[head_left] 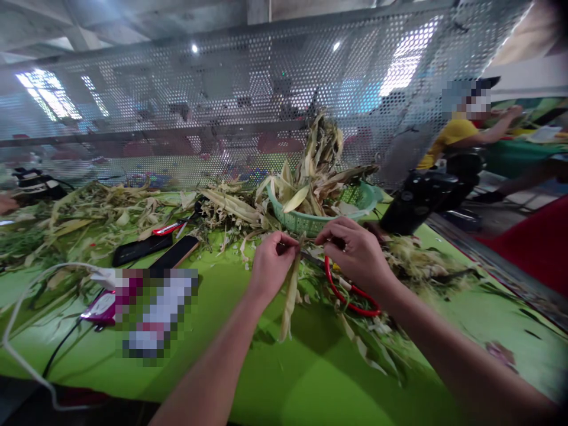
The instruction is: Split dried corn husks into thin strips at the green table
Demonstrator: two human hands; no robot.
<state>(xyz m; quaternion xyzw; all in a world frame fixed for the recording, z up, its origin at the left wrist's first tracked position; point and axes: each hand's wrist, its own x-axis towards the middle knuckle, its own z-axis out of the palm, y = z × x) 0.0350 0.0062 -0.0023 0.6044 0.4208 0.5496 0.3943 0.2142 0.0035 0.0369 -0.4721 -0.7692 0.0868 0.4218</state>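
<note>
My left hand [271, 266] pinches the upper end of a pale dried corn husk strip [290, 299], which hangs down over the green table [261, 378]. Close by on its right, my right hand [357, 254] is closed, thumb against curled fingers; what they hold, if anything, is too small to make out. Below the right hand lie scissors with large red handles [361, 310], their blades partly covered by the hand and by scraps. Just beyond both hands stands a light green plastic basket [306, 223] heaped with dried corn husks [317, 177].
Dried husks [119, 204] cover the far left of the table. Nearer are a red utility knife [168, 229], two dark phones [142, 248] and a white cable [26, 296]. Right of the basket stands a black bottle-like object [410, 204]. A perforated metal screen [222, 106] rises behind; a person in yellow [444, 139] sits beyond.
</note>
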